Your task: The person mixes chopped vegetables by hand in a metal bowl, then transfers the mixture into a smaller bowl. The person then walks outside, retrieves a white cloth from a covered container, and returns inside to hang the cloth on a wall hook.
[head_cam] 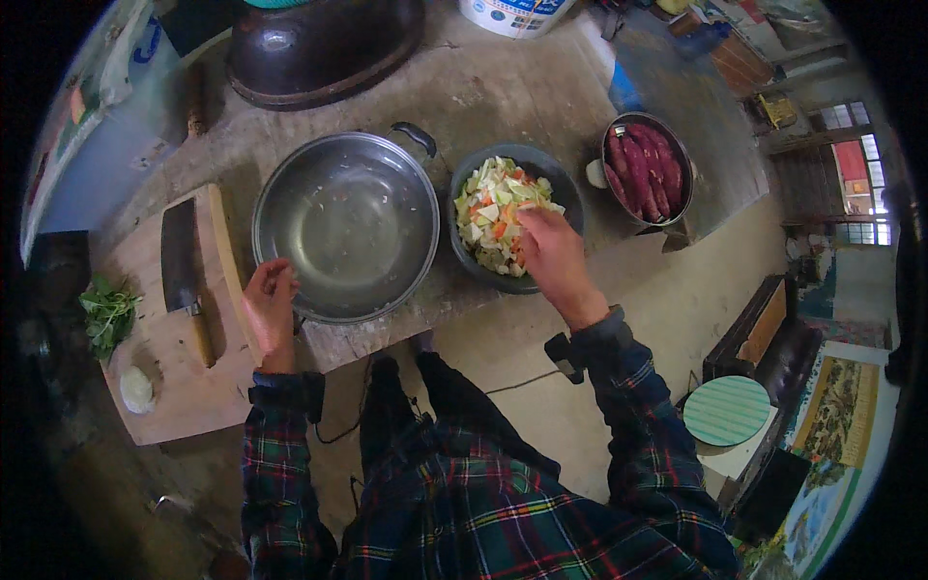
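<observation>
A wide metal pan (pixel 348 225) with a dark side handle sits on the wooden table, small pale scraps stuck to its inner wall. My left hand (pixel 270 308) is at the pan's near-left rim with fingers curled; whether it grips anything is unclear. To the right of the pan, a grey bowl (pixel 569 192) holds a heap of chopped vegetables (pixel 493 206), pale green, white and orange pieces. My right hand (pixel 557 264) is over the bowl's right side, fingertips at the heap. Its fingers are bent together, and what lies between them is hidden.
At left, a cutting board (pixel 156 406) carries a cleaver (pixel 181 254), leafy greens (pixel 107 312) and a whitish, rounded piece (pixel 136 389). A pot (pixel 687 210) of purple-skinned sweet potatoes (pixel 645 170) stands right. Behind are a dark lid (pixel 326 51) and white bucket (pixel 511 18).
</observation>
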`<state>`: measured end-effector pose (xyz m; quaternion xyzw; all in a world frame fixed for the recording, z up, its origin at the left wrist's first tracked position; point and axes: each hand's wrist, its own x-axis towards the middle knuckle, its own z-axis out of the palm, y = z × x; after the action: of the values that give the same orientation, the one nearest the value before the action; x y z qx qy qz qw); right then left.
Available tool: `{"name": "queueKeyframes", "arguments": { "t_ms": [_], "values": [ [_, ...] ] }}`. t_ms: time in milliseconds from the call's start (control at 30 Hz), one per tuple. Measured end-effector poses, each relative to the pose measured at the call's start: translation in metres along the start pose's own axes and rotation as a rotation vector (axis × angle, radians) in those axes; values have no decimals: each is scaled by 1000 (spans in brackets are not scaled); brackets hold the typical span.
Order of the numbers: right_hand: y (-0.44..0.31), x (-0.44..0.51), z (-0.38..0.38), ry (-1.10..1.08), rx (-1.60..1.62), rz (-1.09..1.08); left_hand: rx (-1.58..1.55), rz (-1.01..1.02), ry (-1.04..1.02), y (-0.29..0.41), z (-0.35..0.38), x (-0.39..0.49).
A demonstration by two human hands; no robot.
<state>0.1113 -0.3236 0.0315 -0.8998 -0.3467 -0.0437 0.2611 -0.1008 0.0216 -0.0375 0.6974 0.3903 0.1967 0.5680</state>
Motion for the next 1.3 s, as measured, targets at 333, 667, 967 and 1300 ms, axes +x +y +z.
{"name": "queueKeyframes", "arguments": {
  "t_ms": [333,667,967,1300],
  "values": [
    [16,11,-27,-191,-26,-62,4,60,46,17,24,-20],
    [16,16,-30,-50,-27,-123,252,273,-29,55,75,-51],
    [-129,55,-93,25,539,-166,-7,321,61,146,47,-76],
    [-165,50,13,-208,150,-288,-131,213,-35,132,-13,-114]
  ]
}}
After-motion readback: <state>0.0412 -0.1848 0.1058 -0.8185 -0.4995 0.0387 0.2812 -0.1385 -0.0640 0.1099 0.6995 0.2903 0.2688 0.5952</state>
